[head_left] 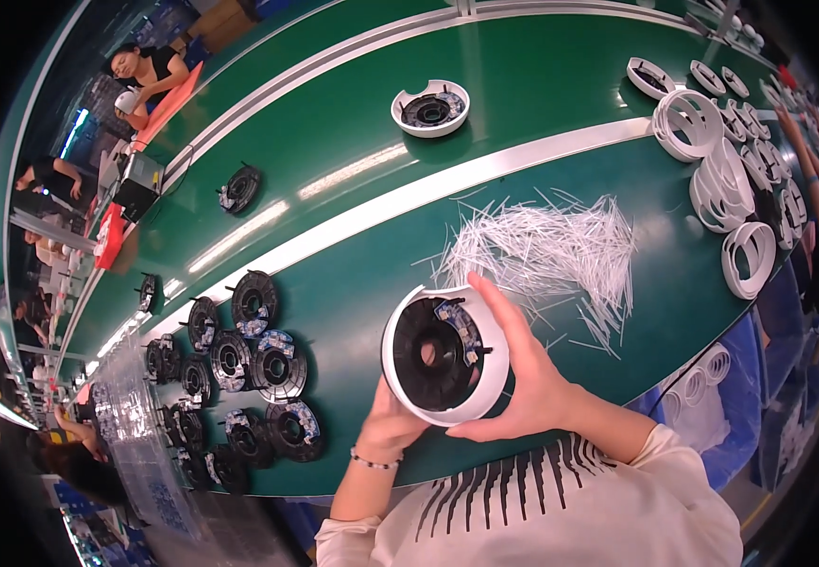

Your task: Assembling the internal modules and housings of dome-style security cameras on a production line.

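In the head view, lower centre, the right hand (534, 389) grips a white ring (494, 376) around a black disc (449, 380) — the left hand (394, 421) behind, fingers hidden, grip untellable — apparently mid-fitting, so the next move calls for level support.

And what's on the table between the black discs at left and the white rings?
A loose pile of thin white strips lies between the black discs and white rings, as the head view shows.
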Tool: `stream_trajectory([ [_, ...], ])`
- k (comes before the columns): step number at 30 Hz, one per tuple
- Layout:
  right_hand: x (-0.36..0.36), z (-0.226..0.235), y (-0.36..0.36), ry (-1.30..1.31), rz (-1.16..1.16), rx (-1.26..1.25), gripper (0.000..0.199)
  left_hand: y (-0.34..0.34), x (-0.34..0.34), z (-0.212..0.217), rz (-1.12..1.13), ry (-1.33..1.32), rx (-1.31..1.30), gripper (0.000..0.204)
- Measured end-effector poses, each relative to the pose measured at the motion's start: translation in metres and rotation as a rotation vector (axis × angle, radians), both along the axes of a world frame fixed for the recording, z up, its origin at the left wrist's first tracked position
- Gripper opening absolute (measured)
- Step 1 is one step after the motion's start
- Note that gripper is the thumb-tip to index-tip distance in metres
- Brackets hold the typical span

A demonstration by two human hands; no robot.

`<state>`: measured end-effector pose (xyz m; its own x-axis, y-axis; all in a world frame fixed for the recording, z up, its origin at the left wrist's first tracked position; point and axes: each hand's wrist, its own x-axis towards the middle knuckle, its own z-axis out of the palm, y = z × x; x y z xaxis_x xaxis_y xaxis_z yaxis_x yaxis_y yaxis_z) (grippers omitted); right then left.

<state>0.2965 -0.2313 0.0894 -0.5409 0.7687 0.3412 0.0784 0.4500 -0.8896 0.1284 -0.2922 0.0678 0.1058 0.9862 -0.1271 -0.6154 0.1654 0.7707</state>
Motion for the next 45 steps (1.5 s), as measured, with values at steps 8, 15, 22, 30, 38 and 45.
stream_trajectory([
  [8, -0.007, -0.001, -0.003, 0.035, 0.158, -0.037, 0.111, 0.022, 0.002, -0.001, 0.095, -0.324, -0.097, 0.065],
  [15, -0.004, 0.003, -0.001, 0.048, 0.156, -0.074, 0.112, 0.022, 0.001, 0.0, 0.076, -0.491, -0.093, 0.057],
  [22, -0.006, 0.002, 0.0, -0.042, 0.159, 0.101, 0.106, 0.021, 0.002, 0.008, 0.144, -0.414, -0.194, 0.056],
  [30, 0.009, 0.0, 0.019, 0.014, 0.332, -0.068, 0.11, 0.013, 0.002, -0.003, 0.141, -0.302, -0.319, 0.045],
  [38, -0.001, 0.006, 0.003, -0.118, 0.258, 0.218, 0.101, 0.014, -0.001, -0.006, 0.1, -0.496, -0.369, 0.046],
  [45, -0.005, 0.01, 0.017, -0.236, 0.3, 0.2, 0.104, 0.013, -0.005, -0.009, -0.008, -0.55, -0.185, 0.075],
])
